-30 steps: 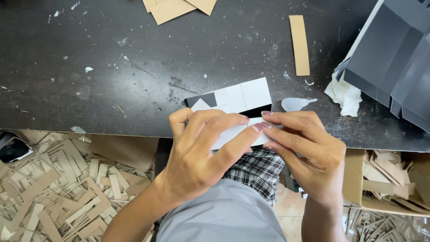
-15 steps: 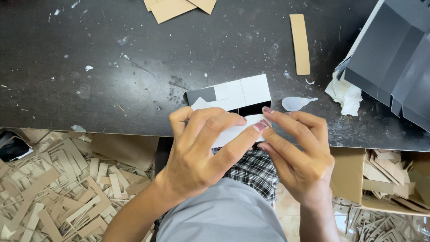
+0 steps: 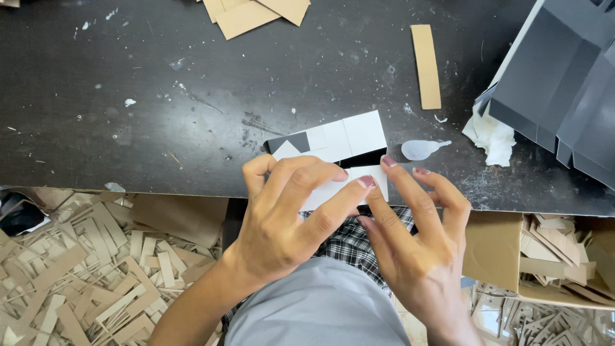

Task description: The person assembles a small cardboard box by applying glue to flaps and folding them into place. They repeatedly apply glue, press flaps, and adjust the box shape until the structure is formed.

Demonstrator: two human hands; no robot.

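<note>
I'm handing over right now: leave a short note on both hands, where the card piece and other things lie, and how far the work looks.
Left hand: pressing on the white card piece at the table front edge.
Right hand: fingertips on the piece's right end.
The piece is white with black parts, partly creased; folds look unfinished.
Nearby: brown strip, small clear blob, crumpled paper, grey folded boxes. Cardboard offcuts below.

workshop | scarred black workbench | cardboard offcuts heaped on floor
</note>
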